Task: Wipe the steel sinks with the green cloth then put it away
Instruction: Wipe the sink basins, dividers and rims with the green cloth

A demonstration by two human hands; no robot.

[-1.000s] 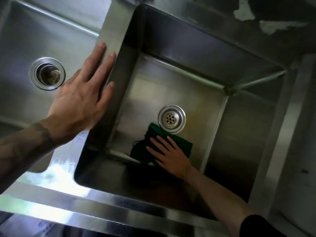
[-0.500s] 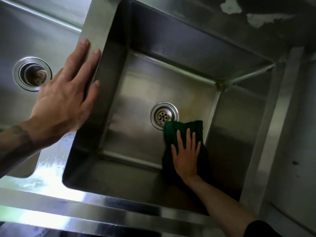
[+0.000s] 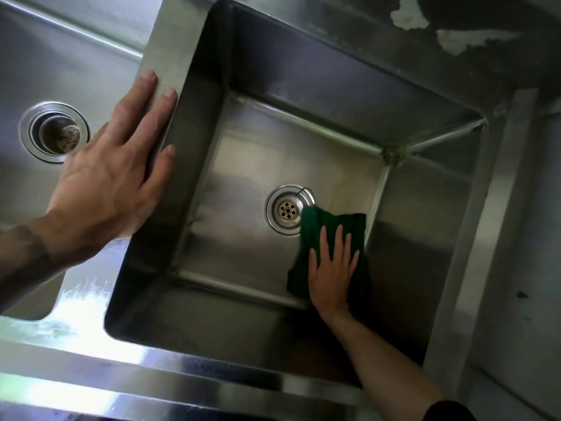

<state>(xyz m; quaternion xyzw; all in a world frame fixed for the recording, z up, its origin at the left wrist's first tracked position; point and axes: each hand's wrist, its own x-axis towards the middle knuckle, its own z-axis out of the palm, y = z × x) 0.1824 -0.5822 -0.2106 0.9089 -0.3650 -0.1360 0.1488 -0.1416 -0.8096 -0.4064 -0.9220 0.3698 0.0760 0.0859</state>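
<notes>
Two steel sinks sit side by side, and the deep right sink [image 3: 243,232] fills most of the view. The green cloth [image 3: 340,226] lies flat on that sink's floor, just right of the round drain [image 3: 288,209]. My right hand [image 3: 332,275] presses down on the cloth with flat, spread fingers and covers its near half. My left hand [image 3: 112,180] rests flat and empty on the steel divider [image 3: 170,50] between the two sinks, fingers together.
The left sink [image 3: 30,62] shows its own drain [image 3: 54,132] with dark residue. A shiny front rim [image 3: 151,387] runs along the bottom. Behind the right sink is a stained back wall [image 3: 455,34] with peeled patches. A steel ledge [image 3: 498,208] borders the right side.
My right hand slid the cloth from the near-left of the drain across to its right side, then a little farther up. My left hand has stayed on the divider.
</notes>
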